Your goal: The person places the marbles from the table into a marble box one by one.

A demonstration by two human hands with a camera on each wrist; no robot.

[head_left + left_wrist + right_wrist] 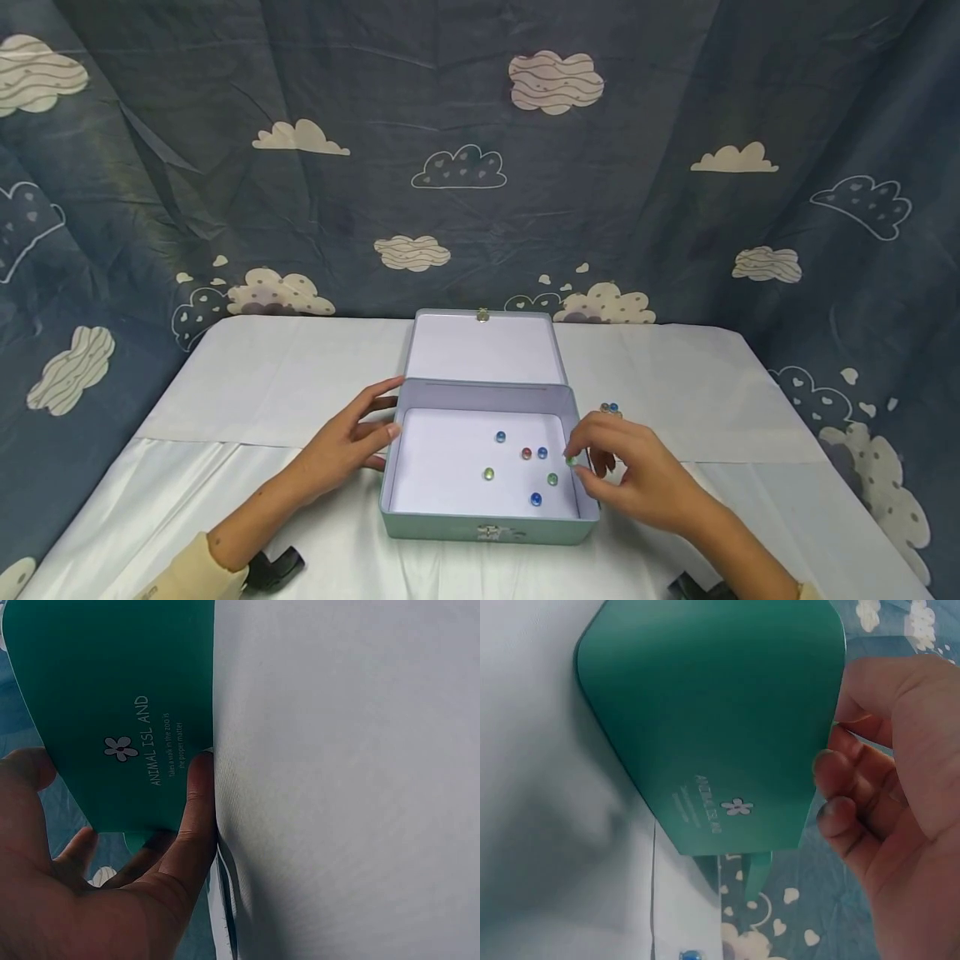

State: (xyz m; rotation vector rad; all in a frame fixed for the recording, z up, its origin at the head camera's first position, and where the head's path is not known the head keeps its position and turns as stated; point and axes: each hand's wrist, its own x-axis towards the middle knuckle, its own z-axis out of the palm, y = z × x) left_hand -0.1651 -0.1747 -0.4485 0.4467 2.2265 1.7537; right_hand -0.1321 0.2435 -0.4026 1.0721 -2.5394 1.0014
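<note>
A green metal tin box (pixel 491 527) stands on the white cloth with its lid (pixel 483 348) tipped back. Inside lie several glass marbles, among them a red marble (pixel 527 453), a yellow-green marble (pixel 488 474) and a blue marble (pixel 536 499). My right hand (pixel 637 471) pinches a green marble (pixel 572 460) between thumb and fingertip at the box's right rim. The right wrist view hides that marble behind the wall. My left hand (pixel 341 442) rests against the box's left side, fingers extended along the outer wall and thumb at the rim, also seen in the left wrist view.
Beyond my right hand a few more marbles (pixel 613 407) sit on the cloth, partly covered by the hand. White cloth (pixel 300 367) covers the table. A dark curtain with clouds (pixel 457 208) hangs behind the table and at both sides.
</note>
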